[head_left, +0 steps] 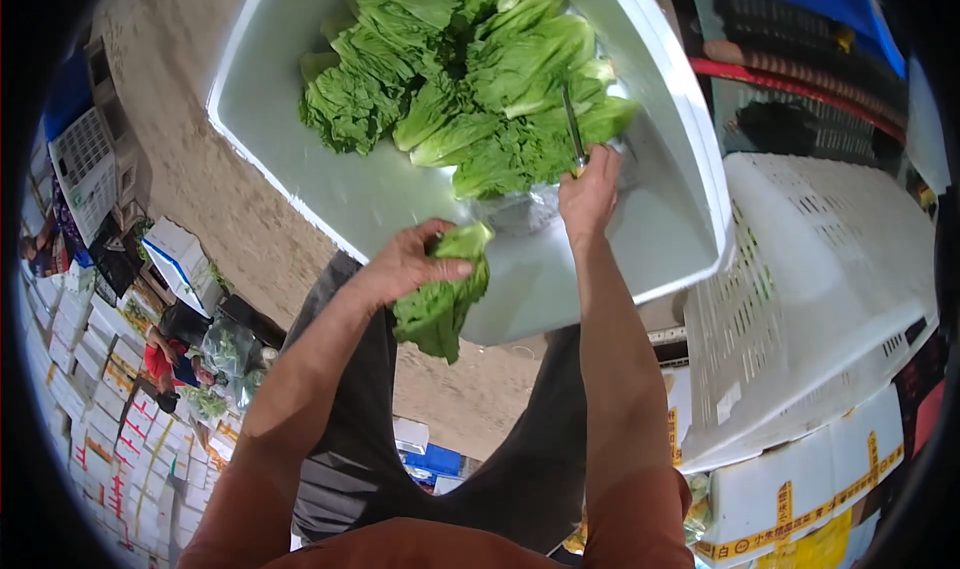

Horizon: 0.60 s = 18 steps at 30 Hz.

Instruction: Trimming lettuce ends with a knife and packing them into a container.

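Observation:
My left hand is closed round a head of green lettuce, its pale stem end pointing up and its leaves hanging over the near rim of a white foam box. In my right hand is a knife, gripped by its handle, the dark narrow blade pointing away from me over the leaves. Several lettuce heads lie heaped in the far part of the box. A crumpled clear plastic bag rests below them, between my hands.
On the right stands a white slotted plastic crate, above a taped white box. A red bar crosses behind it. Sandy ground spreads to the left, where stacked foam boxes and a person in red show farther off.

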Each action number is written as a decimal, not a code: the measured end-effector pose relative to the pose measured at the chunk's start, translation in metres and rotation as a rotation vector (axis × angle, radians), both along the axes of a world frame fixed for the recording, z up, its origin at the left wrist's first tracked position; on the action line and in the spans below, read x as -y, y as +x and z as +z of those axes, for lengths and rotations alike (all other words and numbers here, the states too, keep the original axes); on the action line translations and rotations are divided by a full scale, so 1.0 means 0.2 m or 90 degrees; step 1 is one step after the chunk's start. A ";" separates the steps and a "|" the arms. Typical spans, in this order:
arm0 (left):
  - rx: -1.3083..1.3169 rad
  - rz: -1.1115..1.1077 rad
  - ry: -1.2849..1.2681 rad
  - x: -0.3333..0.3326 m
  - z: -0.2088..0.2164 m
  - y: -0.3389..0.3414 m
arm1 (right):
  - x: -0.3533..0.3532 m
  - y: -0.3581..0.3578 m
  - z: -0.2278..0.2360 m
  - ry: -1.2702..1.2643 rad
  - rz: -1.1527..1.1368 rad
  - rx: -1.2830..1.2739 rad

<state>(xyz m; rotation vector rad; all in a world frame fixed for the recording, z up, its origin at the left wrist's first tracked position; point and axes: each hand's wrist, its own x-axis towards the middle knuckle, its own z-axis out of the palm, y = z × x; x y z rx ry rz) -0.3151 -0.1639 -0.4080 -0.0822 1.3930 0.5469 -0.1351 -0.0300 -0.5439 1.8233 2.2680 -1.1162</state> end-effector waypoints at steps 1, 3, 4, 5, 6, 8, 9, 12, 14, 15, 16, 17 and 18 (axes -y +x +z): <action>0.013 -0.022 -0.021 0.00 -0.03 0.01 | 0.00 0.01 -0.04 0.009 -0.006 0.011; 0.009 -0.033 -0.009 0.02 -0.11 0.03 | -0.01 0.04 -0.09 0.004 -0.035 0.043; 0.010 -0.031 0.005 0.02 -0.15 0.04 | -0.02 0.06 -0.09 0.002 -0.029 0.043; 0.011 -0.025 0.002 0.04 -0.17 0.05 | -0.04 0.07 -0.06 -0.012 -0.046 0.030; 0.032 -0.007 0.016 0.07 -0.20 0.04 | -0.04 0.02 0.00 -0.030 -0.066 0.009; 0.067 0.016 0.045 0.07 -0.20 0.01 | -0.02 -0.05 0.12 -0.074 -0.112 0.040; 0.066 0.017 0.049 0.06 -0.21 0.00 | 0.00 -0.07 0.15 -0.075 -0.124 -0.012; 0.067 0.002 0.054 0.03 -0.21 -0.01 | -0.03 -0.18 0.10 -0.010 -0.070 -0.112; 0.052 -0.012 0.071 0.06 -0.23 -0.02 | -0.10 -0.32 0.00 0.100 0.132 -0.016; 0.038 -0.023 0.087 0.05 -0.23 -0.02 | -0.15 -0.36 -0.07 0.060 0.146 0.095; 0.040 -0.024 0.090 0.04 -0.23 -0.01 | -0.20 -0.38 -0.12 0.020 0.158 0.207; 0.041 -0.013 0.081 0.00 -0.21 -0.01 | -0.21 -0.37 -0.15 0.066 0.119 0.172; 0.045 -0.002 0.077 -0.03 -0.19 0.00 | -0.21 -0.34 -0.16 0.068 0.119 0.176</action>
